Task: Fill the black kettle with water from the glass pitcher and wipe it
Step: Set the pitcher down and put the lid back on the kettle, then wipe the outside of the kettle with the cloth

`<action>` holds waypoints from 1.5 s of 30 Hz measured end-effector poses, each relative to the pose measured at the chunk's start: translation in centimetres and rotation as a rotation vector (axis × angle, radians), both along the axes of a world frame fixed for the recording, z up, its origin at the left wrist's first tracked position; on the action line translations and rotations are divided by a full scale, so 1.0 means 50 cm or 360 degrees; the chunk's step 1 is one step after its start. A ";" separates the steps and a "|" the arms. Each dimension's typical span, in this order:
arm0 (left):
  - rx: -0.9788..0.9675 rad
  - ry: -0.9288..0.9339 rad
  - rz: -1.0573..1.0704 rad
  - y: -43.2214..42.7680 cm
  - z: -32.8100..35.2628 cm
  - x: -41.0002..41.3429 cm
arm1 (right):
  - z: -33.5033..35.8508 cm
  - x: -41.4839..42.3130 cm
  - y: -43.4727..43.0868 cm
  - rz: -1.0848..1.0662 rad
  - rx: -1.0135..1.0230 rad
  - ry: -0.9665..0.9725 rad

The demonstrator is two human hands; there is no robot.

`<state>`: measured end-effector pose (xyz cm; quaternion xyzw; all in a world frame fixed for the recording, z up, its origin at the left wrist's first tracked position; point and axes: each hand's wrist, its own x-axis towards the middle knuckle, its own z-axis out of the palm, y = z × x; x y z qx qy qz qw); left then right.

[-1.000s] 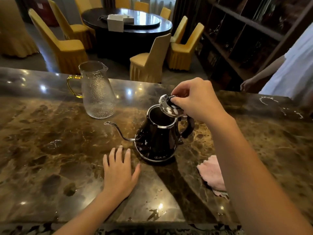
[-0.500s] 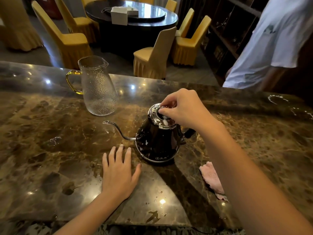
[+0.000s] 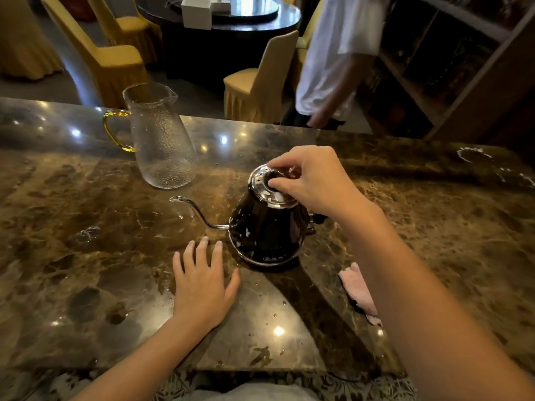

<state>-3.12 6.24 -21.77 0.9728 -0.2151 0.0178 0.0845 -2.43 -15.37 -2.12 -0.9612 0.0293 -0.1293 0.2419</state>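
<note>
Bare forearms (image 3: 130,369) above a pale grey garment (image 3: 246,393).

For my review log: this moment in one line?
right hand pinches chrome lid seated on black gooseneck kettle | left hand flat on marble counter | textured glass pitcher upright | pink cloth idle

The kettle (image 3: 266,233) is glossy black, with a silver lid (image 3: 260,180) and spout (image 3: 197,211). Behind it to the left, the pitcher (image 3: 162,146) is clear dimpled glass with an amber handle (image 3: 106,131). Under the kettle, the counter (image 3: 86,227) is brown marble veined in gold. To the kettle's right is a pink cloth (image 3: 357,287), and beyond it are yellow chairs (image 3: 254,88).
</note>
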 end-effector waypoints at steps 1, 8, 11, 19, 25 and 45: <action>-0.0008 -0.0002 -0.0007 0.001 -0.001 0.000 | -0.009 -0.019 -0.010 -0.0036 0.0171 -0.0094; -0.0163 0.0008 -0.0123 -0.015 0.008 -0.033 | -0.181 -0.187 -0.126 -0.0754 0.0496 -0.0070; -0.0205 0.0000 -0.0240 -0.037 0.014 -0.075 | -0.228 -0.252 -0.160 -0.0851 0.0298 0.0207; -0.0388 0.0089 -0.0540 -0.118 0.021 -0.173 | -0.250 -0.328 -0.174 -0.1053 0.0294 0.0952; -0.1041 0.1142 -0.0447 -0.227 0.096 -0.213 | -0.209 -0.337 -0.169 -0.0796 0.1576 0.0617; -0.1396 0.0845 -0.0670 -0.119 0.312 -0.110 | -0.003 -0.238 -0.010 0.0107 0.1321 -0.0408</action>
